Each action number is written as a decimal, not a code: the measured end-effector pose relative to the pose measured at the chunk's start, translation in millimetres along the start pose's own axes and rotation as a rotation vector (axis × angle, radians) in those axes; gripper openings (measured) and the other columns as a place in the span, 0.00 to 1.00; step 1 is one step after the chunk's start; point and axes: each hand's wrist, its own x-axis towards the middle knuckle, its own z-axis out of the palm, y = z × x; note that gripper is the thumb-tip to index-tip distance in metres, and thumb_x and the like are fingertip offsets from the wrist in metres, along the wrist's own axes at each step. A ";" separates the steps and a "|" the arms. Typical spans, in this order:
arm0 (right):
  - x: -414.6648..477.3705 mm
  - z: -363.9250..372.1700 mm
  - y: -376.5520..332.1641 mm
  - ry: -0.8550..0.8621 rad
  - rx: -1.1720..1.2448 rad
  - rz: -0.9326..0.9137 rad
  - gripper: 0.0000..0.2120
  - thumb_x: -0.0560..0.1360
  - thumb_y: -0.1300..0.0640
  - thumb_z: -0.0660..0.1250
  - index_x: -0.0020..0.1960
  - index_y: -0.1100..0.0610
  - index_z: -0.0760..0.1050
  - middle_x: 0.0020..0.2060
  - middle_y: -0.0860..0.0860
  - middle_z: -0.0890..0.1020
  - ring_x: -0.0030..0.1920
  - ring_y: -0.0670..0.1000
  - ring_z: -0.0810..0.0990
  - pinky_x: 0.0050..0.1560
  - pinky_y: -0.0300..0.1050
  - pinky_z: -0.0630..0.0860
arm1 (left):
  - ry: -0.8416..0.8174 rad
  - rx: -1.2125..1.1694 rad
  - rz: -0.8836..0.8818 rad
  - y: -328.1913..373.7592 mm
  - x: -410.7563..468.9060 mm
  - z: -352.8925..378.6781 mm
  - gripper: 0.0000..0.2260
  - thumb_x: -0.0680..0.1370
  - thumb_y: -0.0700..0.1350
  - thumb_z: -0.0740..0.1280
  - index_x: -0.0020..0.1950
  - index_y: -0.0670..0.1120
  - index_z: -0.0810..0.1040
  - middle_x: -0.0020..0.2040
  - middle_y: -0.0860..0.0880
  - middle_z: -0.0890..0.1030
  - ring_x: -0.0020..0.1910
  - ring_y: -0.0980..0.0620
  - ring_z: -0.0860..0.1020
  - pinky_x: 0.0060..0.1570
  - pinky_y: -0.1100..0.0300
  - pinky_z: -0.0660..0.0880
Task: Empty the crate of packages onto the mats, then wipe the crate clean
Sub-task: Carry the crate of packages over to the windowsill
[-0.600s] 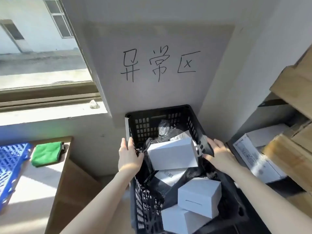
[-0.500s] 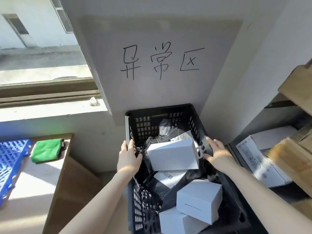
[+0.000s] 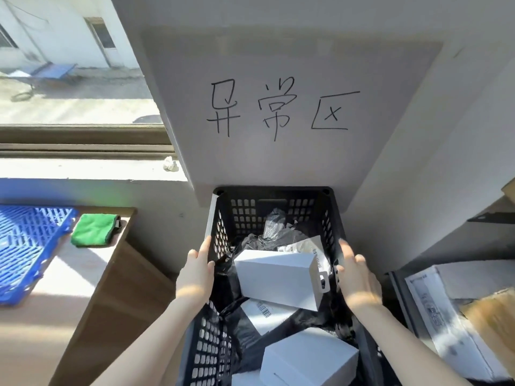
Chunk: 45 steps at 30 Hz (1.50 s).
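- Seeing 1 black crate (image 3: 271, 191).
- Counting 3 white boxes (image 3: 274, 277) inside; possible fourth peeking in at bottom edge.
- Not resolving the count of black bags (image 3: 260, 240).
- Seeing 1 green cloth (image 3: 93, 229), 1 blue mat (image 3: 28, 246).
- Seeing 2 hands: left hand (image 3: 195, 278), right hand (image 3: 359, 280).

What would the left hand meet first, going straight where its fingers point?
The left hand would probably run along the rim of the black plastic lattice crate to its far corner, then the grey wall.

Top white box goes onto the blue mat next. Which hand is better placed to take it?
Left, probably. The left hand rests on the left rim of the crate beside the top white box, and the blue mat lies on that side; the right hand would reach across.
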 end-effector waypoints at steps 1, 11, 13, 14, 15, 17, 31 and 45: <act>1.6 0.5 0.9 0.008 0.034 -0.001 0.26 0.82 0.57 0.53 0.77 0.43 0.49 0.63 0.55 0.72 0.52 0.59 0.78 0.49 0.51 0.70 | -0.004 0.014 0.000 0.6 0.0 -1.4 0.28 0.83 0.45 0.57 0.79 0.60 0.48 0.61 0.46 0.71 0.47 0.45 0.79 0.51 0.49 0.78; -5.7 -5.9 3.4 0.015 0.163 -0.055 0.24 0.82 0.56 0.53 0.77 0.46 0.54 0.63 0.54 0.74 0.56 0.57 0.77 0.51 0.51 0.70 | -0.044 0.072 -0.001 6.1 -15.9 -21.3 0.30 0.83 0.44 0.59 0.79 0.57 0.47 0.59 0.45 0.73 0.50 0.46 0.77 0.53 0.51 0.77; -10.8 -9.3 3.1 -0.001 0.182 -0.061 0.23 0.83 0.55 0.52 0.76 0.45 0.54 0.63 0.53 0.73 0.55 0.57 0.76 0.49 0.49 0.67 | -0.017 0.050 0.039 -2.0 -27.3 -23.9 0.28 0.83 0.44 0.58 0.80 0.54 0.49 0.55 0.44 0.73 0.50 0.44 0.76 0.53 0.50 0.75; -14.2 -11.6 2.2 -0.009 0.205 -0.062 0.22 0.83 0.54 0.51 0.76 0.44 0.54 0.62 0.52 0.73 0.52 0.56 0.75 0.48 0.48 0.66 | -0.002 0.046 0.056 -6.3 -33.5 -25.7 0.28 0.82 0.45 0.59 0.80 0.53 0.50 0.54 0.44 0.72 0.50 0.43 0.76 0.53 0.50 0.74; -17.5 -13.7 1.2 -0.011 0.215 -0.071 0.22 0.83 0.54 0.51 0.75 0.43 0.54 0.61 0.51 0.73 0.50 0.55 0.74 0.49 0.48 0.66 | 0.013 0.047 0.061 -10.0 -39.0 -27.9 0.29 0.82 0.45 0.59 0.80 0.53 0.50 0.54 0.44 0.73 0.51 0.42 0.76 0.53 0.50 0.74; -24.1 -18.6 -2.4 0.004 0.178 -0.121 0.24 0.82 0.54 0.53 0.76 0.42 0.53 0.57 0.51 0.72 0.49 0.55 0.74 0.50 0.49 0.68 | 0.050 0.036 0.051 -14.9 -48.0 -34.1 0.30 0.82 0.44 0.60 0.80 0.53 0.50 0.54 0.43 0.73 0.51 0.41 0.77 0.52 0.50 0.74; -108.9 -45.7 -95.4 0.096 0.211 -0.442 0.25 0.79 0.58 0.60 0.75 0.46 0.62 0.60 0.56 0.76 0.57 0.61 0.75 0.53 0.51 0.72 | 0.289 -0.141 0.043 -111.8 -131.5 -143.9 0.29 0.76 0.40 0.65 0.76 0.51 0.64 0.59 0.44 0.80 0.58 0.43 0.78 0.57 0.50 0.75; -248.7 -33.9 -276.3 0.091 0.205 -0.862 0.25 0.78 0.57 0.64 0.74 0.48 0.65 0.57 0.57 0.79 0.56 0.61 0.76 0.54 0.54 0.74 | 0.566 -0.162 -0.205 -268.7 -269.7 -288.2 0.25 0.76 0.40 0.65 0.73 0.49 0.68 0.56 0.42 0.81 0.54 0.42 0.78 0.53 0.54 0.74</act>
